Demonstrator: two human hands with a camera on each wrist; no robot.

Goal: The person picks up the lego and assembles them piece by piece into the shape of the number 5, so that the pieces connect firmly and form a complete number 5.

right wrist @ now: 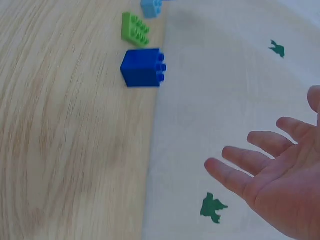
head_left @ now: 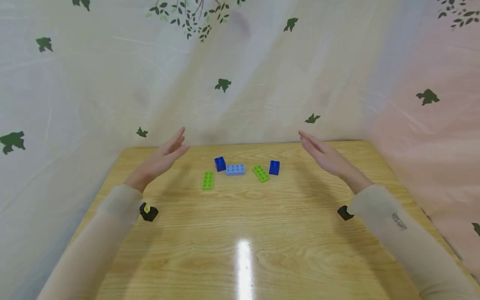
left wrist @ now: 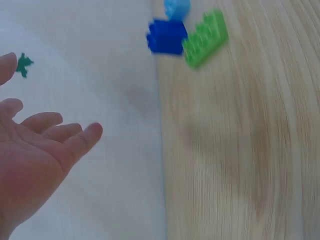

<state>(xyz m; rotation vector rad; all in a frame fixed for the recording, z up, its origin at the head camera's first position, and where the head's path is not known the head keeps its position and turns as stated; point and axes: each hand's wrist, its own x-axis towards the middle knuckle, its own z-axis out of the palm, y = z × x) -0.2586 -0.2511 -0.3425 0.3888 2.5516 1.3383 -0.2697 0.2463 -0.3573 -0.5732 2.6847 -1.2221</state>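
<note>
My left hand hovers over the table's left side, fingers extended and holding nothing. Opposite it, my right hand is raised over the right side, also bare, with its fingers loosely spread in the right wrist view. Between them toward the back lie several toy building bricks. A flat green brick is nearest the left hand, beside a dark blue brick. A light blue brick sits in the middle. Another flat green brick lies at an angle, left of a second dark blue brick, nearest the right hand.
The wooden table backs onto a pale cloth printed with green birds and leaves. Cloth also hangs along both sides. A black wrist device sits under the left sleeve, another black device under the right one.
</note>
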